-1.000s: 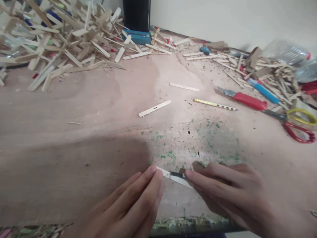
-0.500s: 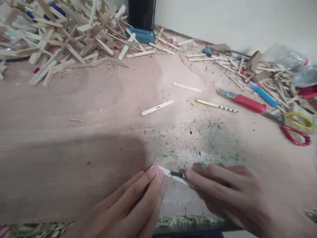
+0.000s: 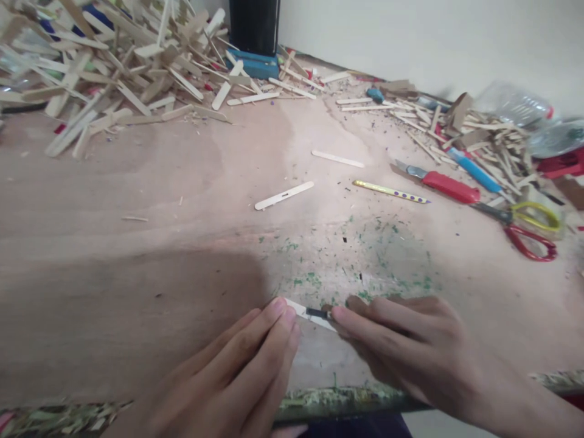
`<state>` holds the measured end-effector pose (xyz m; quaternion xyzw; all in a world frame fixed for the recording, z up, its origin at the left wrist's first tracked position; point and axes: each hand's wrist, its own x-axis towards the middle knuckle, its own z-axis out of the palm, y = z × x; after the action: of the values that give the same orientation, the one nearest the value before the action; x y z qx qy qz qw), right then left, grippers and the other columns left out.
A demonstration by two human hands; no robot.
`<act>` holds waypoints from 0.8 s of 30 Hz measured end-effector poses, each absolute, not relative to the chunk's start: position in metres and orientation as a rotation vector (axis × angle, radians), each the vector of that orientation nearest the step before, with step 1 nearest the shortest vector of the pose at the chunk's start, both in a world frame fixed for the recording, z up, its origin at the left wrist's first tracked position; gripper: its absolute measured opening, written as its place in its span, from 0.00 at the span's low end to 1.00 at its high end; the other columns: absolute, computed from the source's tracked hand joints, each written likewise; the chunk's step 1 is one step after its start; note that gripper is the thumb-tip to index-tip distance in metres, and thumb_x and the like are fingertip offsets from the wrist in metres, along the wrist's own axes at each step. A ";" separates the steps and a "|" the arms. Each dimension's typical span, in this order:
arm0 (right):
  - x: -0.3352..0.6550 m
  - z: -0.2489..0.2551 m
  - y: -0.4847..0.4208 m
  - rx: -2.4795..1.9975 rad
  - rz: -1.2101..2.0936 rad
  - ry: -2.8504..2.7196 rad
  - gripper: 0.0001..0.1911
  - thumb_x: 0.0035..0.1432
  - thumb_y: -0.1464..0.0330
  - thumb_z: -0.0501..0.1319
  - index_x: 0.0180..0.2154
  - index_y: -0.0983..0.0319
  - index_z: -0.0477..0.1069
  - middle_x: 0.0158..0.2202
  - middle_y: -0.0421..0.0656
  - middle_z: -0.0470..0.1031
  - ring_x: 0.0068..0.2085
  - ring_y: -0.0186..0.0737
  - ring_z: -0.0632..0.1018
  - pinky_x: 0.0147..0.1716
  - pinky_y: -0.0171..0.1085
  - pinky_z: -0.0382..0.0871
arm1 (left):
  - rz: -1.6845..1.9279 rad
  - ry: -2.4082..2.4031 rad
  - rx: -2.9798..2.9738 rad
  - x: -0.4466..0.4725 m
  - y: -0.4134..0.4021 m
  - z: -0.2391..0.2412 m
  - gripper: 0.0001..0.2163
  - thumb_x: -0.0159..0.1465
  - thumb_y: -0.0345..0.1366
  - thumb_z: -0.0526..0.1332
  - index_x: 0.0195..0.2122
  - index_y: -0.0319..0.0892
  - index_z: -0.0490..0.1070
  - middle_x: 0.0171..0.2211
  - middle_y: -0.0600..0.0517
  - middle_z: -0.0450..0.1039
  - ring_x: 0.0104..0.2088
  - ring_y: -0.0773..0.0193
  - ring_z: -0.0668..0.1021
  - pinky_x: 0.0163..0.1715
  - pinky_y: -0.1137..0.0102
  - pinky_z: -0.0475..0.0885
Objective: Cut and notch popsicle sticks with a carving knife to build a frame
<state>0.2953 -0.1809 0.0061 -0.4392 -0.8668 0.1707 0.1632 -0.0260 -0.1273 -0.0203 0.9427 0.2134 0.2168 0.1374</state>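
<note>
A pale wooden craft stick (image 3: 303, 312) lies near the front edge of the wooden board (image 3: 137, 201). My left hand (image 3: 241, 371) presses down on its left end with straight, closed-together fingertips. My right hand (image 3: 406, 350) is closed on a small knife whose dark blade (image 3: 318, 314) rests on the stick; the handle is hidden under the fingers. The two hands are a few centimetres apart, with only a short piece of the stick showing between them.
A big heap of wooden sticks (image 3: 114, 67) fills the far left. Loose sticks (image 3: 283, 195) lie mid-board, beside a yellow dotted stick (image 3: 390, 191). At right lie a red cutter (image 3: 440, 182), a blue cutter (image 3: 474, 170), scissors (image 3: 529, 225), scraps and a plastic bottle (image 3: 515, 106). A black box (image 3: 253, 27) stands at the back.
Both hands stay on the stick with the blade in the same spot. The view has shifted slightly, so hands and stick sit a little higher and further left in the picture.
</note>
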 end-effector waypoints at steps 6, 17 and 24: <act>0.291 0.012 -0.177 -1.263 0.482 -2.477 0.19 0.85 0.75 0.55 0.70 0.66 0.71 0.39 0.40 0.81 0.32 0.35 0.79 0.26 0.36 0.69 | 0.843 0.590 2.774 -0.024 -0.125 -0.034 0.19 0.80 0.32 0.61 0.68 0.32 0.78 0.71 0.43 0.82 0.78 0.52 0.77 0.83 0.64 0.65; 0.288 0.009 -0.175 -1.259 0.415 -2.484 0.17 0.87 0.76 0.54 0.69 0.68 0.71 0.37 0.39 0.79 0.32 0.33 0.77 0.28 0.35 0.70 | 0.611 0.594 2.756 -0.025 -0.123 -0.013 0.18 0.82 0.31 0.60 0.69 0.35 0.78 0.71 0.44 0.81 0.76 0.53 0.79 0.80 0.64 0.72; 0.287 0.006 -0.181 -1.240 0.386 -2.433 0.16 0.86 0.77 0.58 0.68 0.71 0.72 0.35 0.38 0.76 0.32 0.35 0.73 0.29 0.37 0.69 | 0.621 0.610 2.814 -0.027 -0.125 -0.019 0.19 0.83 0.33 0.59 0.70 0.31 0.77 0.72 0.42 0.79 0.80 0.54 0.72 0.87 0.63 0.58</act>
<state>0.2872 -0.1810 0.0064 -0.4413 -0.8660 0.1373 0.1907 -0.0271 -0.1246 -0.0189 0.9507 0.2062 0.2099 0.0975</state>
